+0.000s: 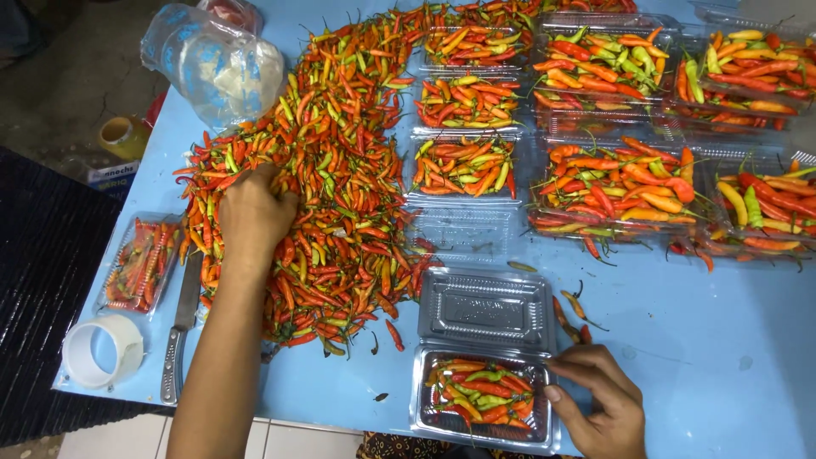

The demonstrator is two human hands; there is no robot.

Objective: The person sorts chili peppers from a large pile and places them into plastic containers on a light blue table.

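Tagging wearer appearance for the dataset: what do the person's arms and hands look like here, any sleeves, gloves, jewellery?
Both hands are bare: no gloves. The left hand comes with a long stretch of forearm in view, and no sleeve, watch or bracelet shows on it. The right hand shows only up to the wrist at the frame edge; no ring or band is visible, and its fingernails look short and unpainted.

Left hand [251, 217] reaches forward, fingers curled; right hand [599, 399] rests, fingers bent.
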